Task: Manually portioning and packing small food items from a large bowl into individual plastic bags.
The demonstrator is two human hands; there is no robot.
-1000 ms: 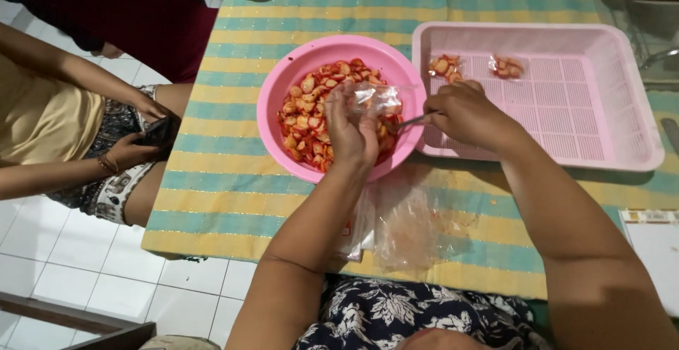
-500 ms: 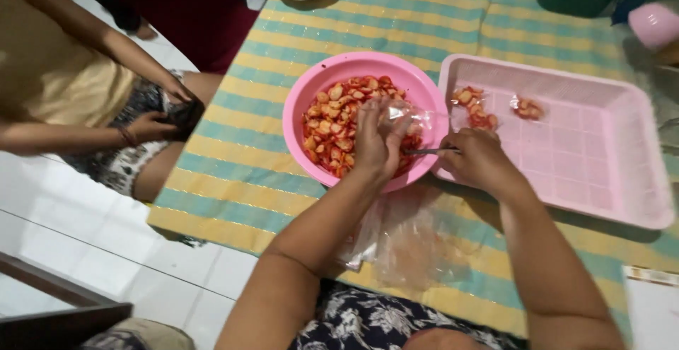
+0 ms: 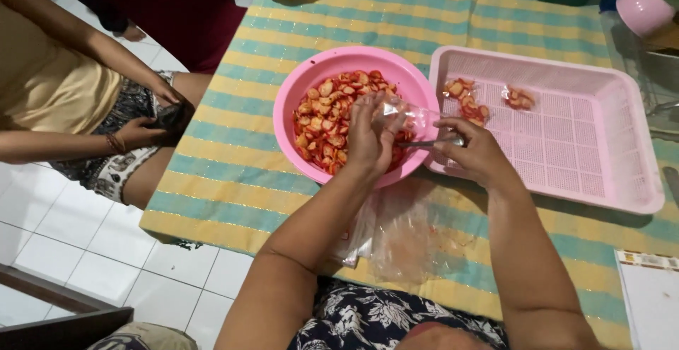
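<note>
In the head view, a small clear plastic bag (image 3: 404,113) is held open by the left hand (image 3: 373,134), its fingers pinched on the bag's rim, directly above the pink bowl (image 3: 304,88) of red-orange snack pieces (image 3: 327,127). A metal spoon (image 3: 431,142) is gripped by the right hand (image 3: 475,153), fingers closed round its handle, its tip pointed toward the bag's mouth; whether anything lies on the spoon cannot be told. The bowl is set on a green-and-yellow striped tablecloth (image 3: 233,173), touching a pink perforated tray (image 3: 601,145) in which two filled packets (image 3: 467,99) are laid. Empty plastic bags (image 3: 403,233) are spread near the table's edge. At the left, a dark object is held by another person's hands (image 3: 152,120).
</note>
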